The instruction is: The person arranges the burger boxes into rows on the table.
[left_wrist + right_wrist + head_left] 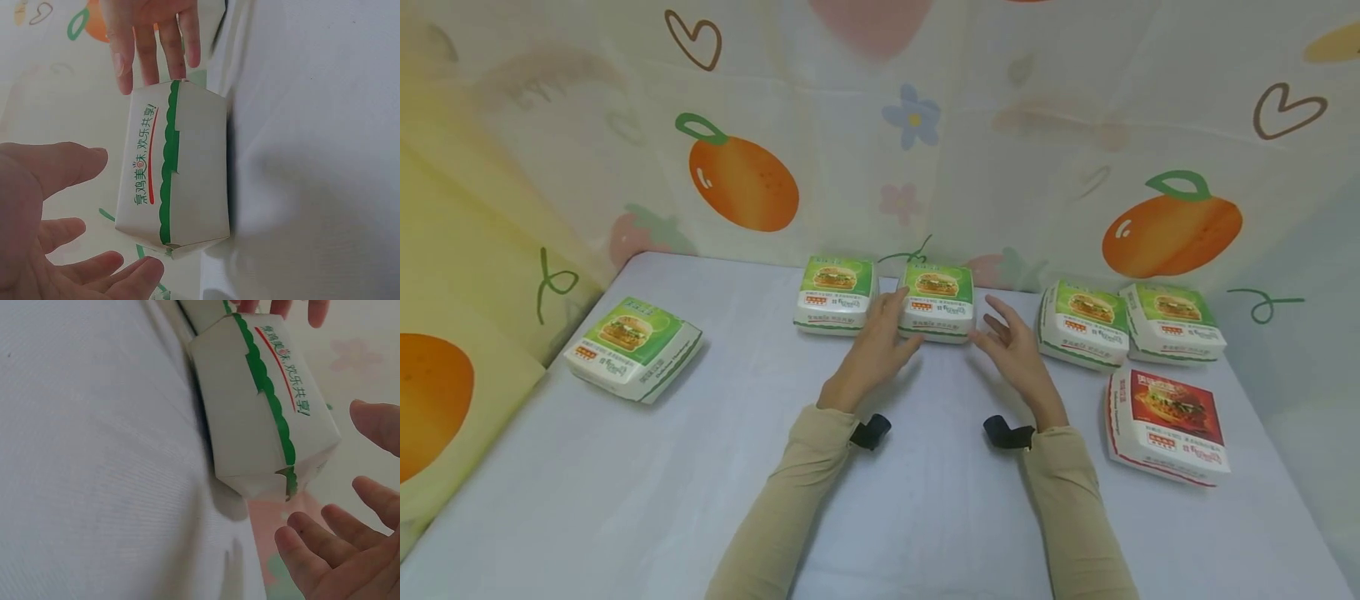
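Note:
Between my two hands, at the table's back edge, sits a green-topped burger box [936,304] with a burger picture on its lid. My left hand [872,350] is at its left side, fingers spread and overlapping the gap to a second green burger box [835,293]. To the right of the middle box, my right hand [1017,354] is held with fingers apart and slightly bent. Both wrist views show the box's white front [201,169] with a green scalloped band. In the right wrist view, a gap shows between the right hand [347,556] and the box.
Two more green burger boxes, one [1084,325] beside the other [1175,323], stand at the back right. A red-topped burger box [1172,429] lies in front of them. Another green box [634,348] sits angled at far left. A fruit-print curtain [850,125] hangs behind the white table [625,492].

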Action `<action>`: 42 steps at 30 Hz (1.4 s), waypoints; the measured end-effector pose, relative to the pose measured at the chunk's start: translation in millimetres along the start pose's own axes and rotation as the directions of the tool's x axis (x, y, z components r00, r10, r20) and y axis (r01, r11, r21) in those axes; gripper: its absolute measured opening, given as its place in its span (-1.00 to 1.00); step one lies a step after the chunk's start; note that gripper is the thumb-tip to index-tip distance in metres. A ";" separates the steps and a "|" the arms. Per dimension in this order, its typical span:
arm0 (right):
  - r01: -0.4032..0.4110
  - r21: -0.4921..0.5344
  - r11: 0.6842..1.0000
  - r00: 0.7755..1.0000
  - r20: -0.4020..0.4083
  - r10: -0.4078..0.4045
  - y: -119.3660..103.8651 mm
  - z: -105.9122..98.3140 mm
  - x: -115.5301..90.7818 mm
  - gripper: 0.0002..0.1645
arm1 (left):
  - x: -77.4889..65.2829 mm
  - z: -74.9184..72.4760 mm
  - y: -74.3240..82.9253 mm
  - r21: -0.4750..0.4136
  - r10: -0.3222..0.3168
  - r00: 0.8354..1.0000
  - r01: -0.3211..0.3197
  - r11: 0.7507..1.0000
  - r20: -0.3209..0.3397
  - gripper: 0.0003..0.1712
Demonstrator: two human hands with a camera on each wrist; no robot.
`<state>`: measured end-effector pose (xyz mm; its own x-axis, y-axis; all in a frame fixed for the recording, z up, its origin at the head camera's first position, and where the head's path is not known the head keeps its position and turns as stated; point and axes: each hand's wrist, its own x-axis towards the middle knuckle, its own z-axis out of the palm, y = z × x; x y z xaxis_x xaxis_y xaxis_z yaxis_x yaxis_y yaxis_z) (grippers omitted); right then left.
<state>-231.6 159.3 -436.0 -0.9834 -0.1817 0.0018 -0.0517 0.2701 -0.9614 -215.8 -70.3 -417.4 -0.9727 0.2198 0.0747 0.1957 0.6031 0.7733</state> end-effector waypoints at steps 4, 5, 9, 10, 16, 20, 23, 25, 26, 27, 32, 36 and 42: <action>0.002 0.002 1.000 1.000 0.007 -0.002 -4.1 -2.0 -1.2 -0.15 | -0.6 -2.9 1.8 -0.001 0.015 1.000 -0.015 1.000 -0.005 -0.14; 0.002 -0.003 1.000 1.000 0.007 -0.002 -5.2 -2.6 -1.8 -0.15 | -0.7 -3.6 2.2 -0.003 0.017 1.000 -0.017 1.000 -0.006 -0.14; -0.006 -0.015 1.000 1.000 0.007 0.006 -8.7 -5.0 -3.5 -0.16 | -0.9 -6.5 4.5 -0.006 0.023 1.000 -0.023 1.000 -0.012 -0.16; -0.003 -0.015 1.000 1.000 0.008 0.003 -9.3 -5.6 -3.8 -0.15 | -1.0 -7.3 5.3 -0.003 0.022 1.000 -0.022 1.000 -0.012 -0.16; 0.027 -0.007 1.000 1.000 0.011 -0.027 -14.0 -7.9 -5.4 -0.15 | -2.2 -13.8 10.9 0.004 0.024 1.000 -0.024 1.000 -0.018 -0.17; 0.037 -0.030 0.999 0.999 0.005 -0.037 -20.9 -8.7 -7.9 -0.17 | -3.9 -20.7 13.3 -0.002 0.030 0.999 -0.031 1.000 -0.033 -0.20; 0.046 -0.042 0.998 0.999 0.006 -0.046 -25.9 -8.4 -9.9 -0.18 | -5.3 -26.1 13.7 -0.014 0.029 0.998 -0.029 0.999 -0.049 -0.22; 0.053 -0.045 0.998 0.999 0.009 -0.053 -28.3 -7.7 -11.1 -0.19 | -6.2 -29.1 14.2 -0.018 0.024 0.998 -0.025 1.000 -0.056 -0.23; 0.057 -0.046 0.997 0.998 0.012 -0.057 -29.4 -7.3 -11.8 -0.19 | -6.8 -30.6 14.5 -0.019 0.017 0.998 -0.018 1.000 -0.059 -0.22; 0.060 -0.048 0.997 0.998 0.015 -0.060 -30.5 -6.9 -12.6 -0.20 | -7.2 -32.0 14.7 -0.019 0.012 0.998 -0.014 1.000 -0.063 -0.23; 0.080 -0.056 0.995 0.997 0.025 -0.079 -36.2 -5.9 -15.1 -0.21 | -9.7 -39.1 15.5 -0.034 0.015 0.996 -0.018 0.999 -0.090 -0.22; 0.080 -0.064 0.995 0.996 0.032 -0.078 -39.8 -5.4 -16.5 -0.21 | -11.5 -44.5 16.0 -0.039 0.024 0.993 -0.029 0.999 -0.112 -0.22; 0.112 -0.049 0.992 0.993 0.045 -0.110 -42.6 -0.9 -17.1 -0.22 | -13.4 -54.6 12.2 -0.054 0.006 0.988 -0.015 0.998 -0.152 -0.26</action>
<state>-212.7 151.8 -394.8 -0.9629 -0.2525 0.0956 -0.1705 0.2939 -0.9405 -207.2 -107.7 -374.6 -0.9791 0.1044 0.1746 0.2029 0.5578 0.8048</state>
